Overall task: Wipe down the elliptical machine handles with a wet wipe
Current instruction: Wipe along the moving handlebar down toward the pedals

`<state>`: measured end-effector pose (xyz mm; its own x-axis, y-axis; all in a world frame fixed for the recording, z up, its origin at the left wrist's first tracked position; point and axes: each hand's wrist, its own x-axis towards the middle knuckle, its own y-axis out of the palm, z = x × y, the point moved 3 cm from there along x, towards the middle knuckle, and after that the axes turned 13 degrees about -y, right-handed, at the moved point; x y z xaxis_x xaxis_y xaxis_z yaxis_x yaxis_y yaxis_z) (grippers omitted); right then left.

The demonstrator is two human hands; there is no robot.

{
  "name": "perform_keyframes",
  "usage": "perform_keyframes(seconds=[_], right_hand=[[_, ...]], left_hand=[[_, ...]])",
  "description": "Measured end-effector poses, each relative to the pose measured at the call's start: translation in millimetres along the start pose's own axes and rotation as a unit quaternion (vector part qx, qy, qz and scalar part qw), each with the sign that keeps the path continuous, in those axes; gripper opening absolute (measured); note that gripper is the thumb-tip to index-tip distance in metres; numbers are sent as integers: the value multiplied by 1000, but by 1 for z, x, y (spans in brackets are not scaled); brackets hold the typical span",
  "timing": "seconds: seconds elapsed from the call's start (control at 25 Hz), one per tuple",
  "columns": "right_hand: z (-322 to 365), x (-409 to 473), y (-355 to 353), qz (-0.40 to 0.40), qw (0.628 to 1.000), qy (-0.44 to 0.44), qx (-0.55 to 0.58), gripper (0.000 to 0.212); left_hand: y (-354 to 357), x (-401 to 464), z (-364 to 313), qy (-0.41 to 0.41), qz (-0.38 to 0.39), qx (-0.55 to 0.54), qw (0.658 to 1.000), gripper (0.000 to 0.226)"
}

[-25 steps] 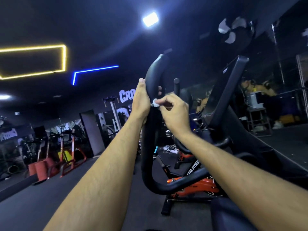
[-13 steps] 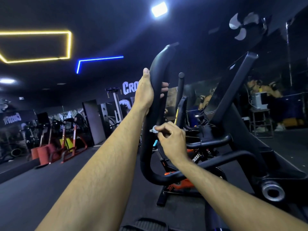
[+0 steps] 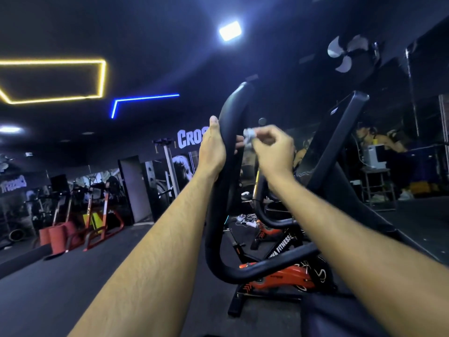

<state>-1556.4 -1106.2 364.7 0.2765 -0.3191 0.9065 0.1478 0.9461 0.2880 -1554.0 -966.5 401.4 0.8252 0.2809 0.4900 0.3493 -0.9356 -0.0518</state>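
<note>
- Head view: your left hand [image 3: 213,152] is wrapped around the tall, curved black padded handle [image 3: 227,171] of the elliptical machine, palm against its left side, thumb pointing up along the tube and fingertips [image 3: 239,139] showing past its right edge.
- Your right hand [image 3: 273,148] is closed in a pinch on a small crumpled white wet wipe [image 3: 249,135], held at the handle's right edge, level with your left hand's fingertips and just beside them; motion blur hides whether the wipe touches the tube.
- The handle rises to a rounded top above both hands, and below them it runs down between your forearms, then bends in a U and sweeps right toward the machine's body.
- Right of your right hand stands the machine's slanted black console panel [image 3: 332,144], tilted, its upper end near the top right of the scene.
- Behind the handle's lower bend sits an orange-and-black exercise bike [image 3: 279,276] with white lettering on its frame, standing on the dark gym floor [image 3: 73,276].
- At the left edge of the floor stand orange-framed machines [image 3: 92,224], well apart from you.
- On the dark ceiling you can see a yellow strip light [image 3: 102,76], a blue strip light [image 3: 145,98], a bright white panel light [image 3: 230,30] and a pale-bladed fan [image 3: 343,54].
- The back wall carries white lettering [image 3: 190,138], partly hidden by your left hand.
</note>
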Motion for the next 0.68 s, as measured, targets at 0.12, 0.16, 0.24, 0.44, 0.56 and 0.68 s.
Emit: perform_keyframes(seconds=[0.12, 0.16, 0.24, 0.44, 0.56, 0.68], right_hand=[[19, 69, 16, 3, 997, -39, -62, 6], [19, 74, 22, 11, 995, -44, -93, 7], [23, 65, 27, 30, 985, -84, -148, 11], [36, 39, 24, 127, 929, -250, -240, 12], [44, 15, 32, 154, 874, -332, -320, 7], [45, -6, 36, 179, 868, -325, -330, 6]], left_hand=[[-4, 1, 1, 11, -30, 33, 999, 82], [-6, 2, 1, 31, -38, 40, 998, 79], [-7, 2, 1, 69, -32, 12, 997, 60], [-7, 1, 2, 37, 13, -151, 988, 54], [-11, -4, 3, 46, 9, -194, 980, 54], [-13, -14, 4, 47, -13, -192, 980, 55]])
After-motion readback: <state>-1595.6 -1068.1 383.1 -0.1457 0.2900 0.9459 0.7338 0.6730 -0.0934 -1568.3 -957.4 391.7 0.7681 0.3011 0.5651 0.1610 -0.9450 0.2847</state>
